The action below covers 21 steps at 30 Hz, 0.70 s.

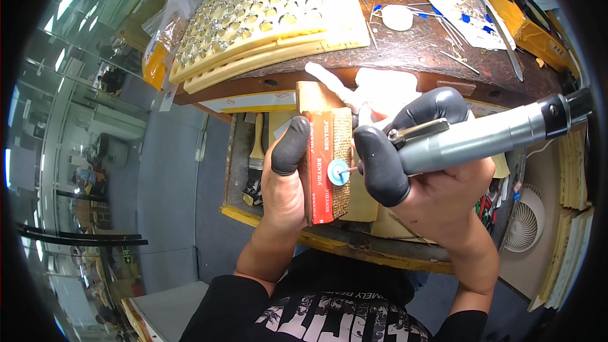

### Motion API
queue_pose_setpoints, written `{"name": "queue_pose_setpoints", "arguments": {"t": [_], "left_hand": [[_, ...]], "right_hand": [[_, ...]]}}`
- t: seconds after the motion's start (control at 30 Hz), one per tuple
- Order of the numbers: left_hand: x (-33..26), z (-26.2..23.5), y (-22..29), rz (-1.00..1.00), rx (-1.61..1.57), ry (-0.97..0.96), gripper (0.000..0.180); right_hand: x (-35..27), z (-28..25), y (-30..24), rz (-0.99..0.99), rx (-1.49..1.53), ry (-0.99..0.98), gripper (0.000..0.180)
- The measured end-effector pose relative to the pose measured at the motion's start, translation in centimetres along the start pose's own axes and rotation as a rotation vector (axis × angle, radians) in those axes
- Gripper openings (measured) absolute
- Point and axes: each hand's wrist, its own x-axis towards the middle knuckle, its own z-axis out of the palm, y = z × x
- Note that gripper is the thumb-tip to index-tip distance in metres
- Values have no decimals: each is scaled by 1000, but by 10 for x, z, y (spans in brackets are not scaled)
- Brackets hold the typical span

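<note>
My left hand [286, 174], a black cover on its thumb, grips a narrow block [320, 183] with a red printed face and a rough brown side. In my right hand [437, 183] is a grey rotary tool handpiece [487, 138], held like a pen with black-covered fingers. A small light-blue disc [338, 172] on the handpiece's thin shaft lies against the block, or just in front of it; contact is hard to tell. Behind the block, a wooden piece [310, 96] sticks out from the bench edge. White, washed-out shapes [330, 81] beside it may be covered fingers.
Pale yellow boards [272, 35] carrying rows of rings stand on the dark wooden bench [411, 57]. Thin metal tools, a round white piece [397, 18] and tweezers [505, 38] lie right of them. Below is an open drawer [304, 239] with a brush [256, 139]. A fan [525, 218] stands right.
</note>
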Motion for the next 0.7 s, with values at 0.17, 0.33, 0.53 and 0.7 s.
{"name": "queue_pose_setpoints", "arguments": {"t": [0.17, 0.33, 0.53, 0.7], "left_hand": [[-2, 1, 0, -15, -56, -13, 39], [-2, 9, 4, -11, -138, -92, 37], [-1, 11, 3, -16, -168, -84, 37], [-1, -1, 1, -41, -137, -119, 37]], "right_hand": [[1, 1, -2, 77, 52, 10, 9], [1, 4, 0, 21, 47, 47, 10], [2, 3, -1, 24, 58, 58, 8], [2, 1, -1, -35, 33, 36, 8]]}}
